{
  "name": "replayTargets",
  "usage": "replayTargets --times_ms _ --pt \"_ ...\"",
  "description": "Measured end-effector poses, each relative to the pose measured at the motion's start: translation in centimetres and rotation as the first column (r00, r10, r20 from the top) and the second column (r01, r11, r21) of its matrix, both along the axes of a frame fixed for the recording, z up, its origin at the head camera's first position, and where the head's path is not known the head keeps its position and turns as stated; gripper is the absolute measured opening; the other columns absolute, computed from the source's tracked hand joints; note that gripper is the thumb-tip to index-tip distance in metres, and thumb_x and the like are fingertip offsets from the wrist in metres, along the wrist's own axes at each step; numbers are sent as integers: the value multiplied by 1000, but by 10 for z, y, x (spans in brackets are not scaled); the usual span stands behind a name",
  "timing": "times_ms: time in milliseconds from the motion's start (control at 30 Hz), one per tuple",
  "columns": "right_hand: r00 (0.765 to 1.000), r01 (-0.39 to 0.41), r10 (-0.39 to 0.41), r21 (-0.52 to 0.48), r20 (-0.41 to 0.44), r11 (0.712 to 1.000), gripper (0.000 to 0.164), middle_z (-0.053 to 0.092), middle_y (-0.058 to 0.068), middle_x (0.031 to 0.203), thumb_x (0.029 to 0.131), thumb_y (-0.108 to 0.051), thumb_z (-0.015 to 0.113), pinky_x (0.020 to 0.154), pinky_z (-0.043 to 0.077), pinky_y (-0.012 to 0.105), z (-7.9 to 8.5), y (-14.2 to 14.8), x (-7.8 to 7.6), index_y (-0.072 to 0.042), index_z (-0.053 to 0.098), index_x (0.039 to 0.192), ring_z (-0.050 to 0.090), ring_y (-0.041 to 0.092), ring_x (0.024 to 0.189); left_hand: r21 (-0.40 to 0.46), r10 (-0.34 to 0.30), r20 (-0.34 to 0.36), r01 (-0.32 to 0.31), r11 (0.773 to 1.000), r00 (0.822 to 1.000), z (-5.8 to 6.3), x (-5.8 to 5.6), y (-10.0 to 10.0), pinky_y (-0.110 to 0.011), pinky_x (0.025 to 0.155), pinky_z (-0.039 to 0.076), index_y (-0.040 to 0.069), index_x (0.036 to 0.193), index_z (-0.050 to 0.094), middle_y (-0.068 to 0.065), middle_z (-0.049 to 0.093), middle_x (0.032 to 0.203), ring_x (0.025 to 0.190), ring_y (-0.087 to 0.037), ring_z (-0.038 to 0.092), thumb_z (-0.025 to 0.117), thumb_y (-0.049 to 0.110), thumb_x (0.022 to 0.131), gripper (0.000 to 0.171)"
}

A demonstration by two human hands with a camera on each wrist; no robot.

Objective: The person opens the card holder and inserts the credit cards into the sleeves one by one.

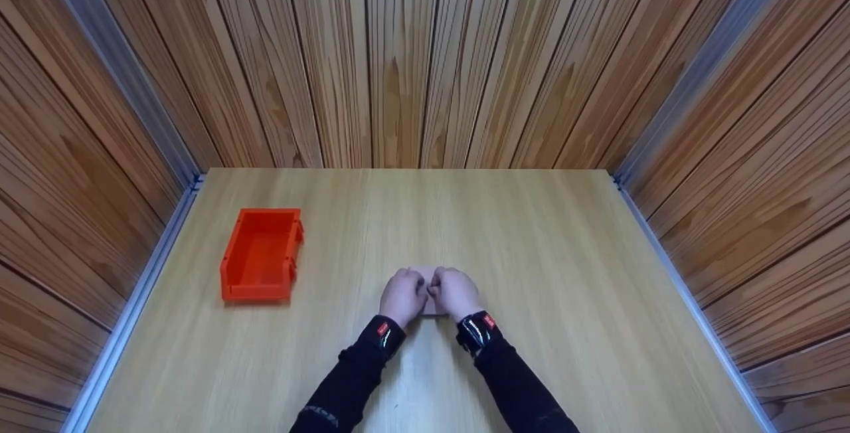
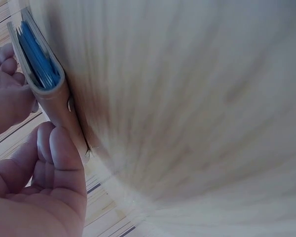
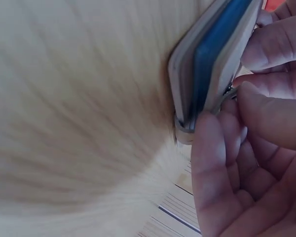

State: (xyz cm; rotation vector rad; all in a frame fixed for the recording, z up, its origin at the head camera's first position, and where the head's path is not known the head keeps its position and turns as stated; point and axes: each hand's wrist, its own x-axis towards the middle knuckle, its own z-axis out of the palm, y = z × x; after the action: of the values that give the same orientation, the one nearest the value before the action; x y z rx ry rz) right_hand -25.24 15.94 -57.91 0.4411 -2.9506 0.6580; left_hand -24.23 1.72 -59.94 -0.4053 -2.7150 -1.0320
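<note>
A small pale pink card wallet (image 1: 429, 305) lies on the table between both hands, with blue inner sleeves (image 2: 39, 54) showing at its edge in the left wrist view. My left hand (image 1: 404, 296) holds the wallet from the left, its curled fingers against the spine (image 2: 56, 103). From the other side my right hand (image 1: 455, 292) pinches a small strap with a metal snap (image 3: 229, 93) at the wallet's edge, between thumb and index finger. The palms hide most of the cover in the head view.
An orange-red plastic bin (image 1: 261, 290) stands at the left of the light wooden table (image 1: 531, 240). Wood-plank walls (image 1: 398, 61) with grey metal corner strips (image 1: 133, 48) enclose the table at the back and both sides.
</note>
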Motion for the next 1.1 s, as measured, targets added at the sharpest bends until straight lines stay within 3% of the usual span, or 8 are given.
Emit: replayTargets --times_ms 433,767,1100 --pt "999 24 -24 3 39 1000 13 57 0 72 79 -2 73 64 49 36 4 -3 1 -8 62 75 57 20 69 19 3 -3 -3 1000 1000 -2 -1 0 -42 67 48 1 77 63 -9 56 78 73 -27 57 73 1 77 10" --pt "1000 9 -8 61 -17 998 13 57 -1 70 74 -1 73 59 47 36 4 -4 -3 -9 64 72 58 20 67 2 -10 -27 10 1000 1000 -2 0 -1 -40 65 46 3 73 61 -6 53 74 72 -27 55 73 1 75 13" --pt "1000 16 -15 106 -11 994 11 58 1 71 76 -1 72 63 50 36 10 -8 -3 -9 65 73 59 21 69 9 -1 17 1 1000 1000 -3 -1 0 -39 66 45 4 75 60 -4 51 77 72 -25 53 75 1 75 15"
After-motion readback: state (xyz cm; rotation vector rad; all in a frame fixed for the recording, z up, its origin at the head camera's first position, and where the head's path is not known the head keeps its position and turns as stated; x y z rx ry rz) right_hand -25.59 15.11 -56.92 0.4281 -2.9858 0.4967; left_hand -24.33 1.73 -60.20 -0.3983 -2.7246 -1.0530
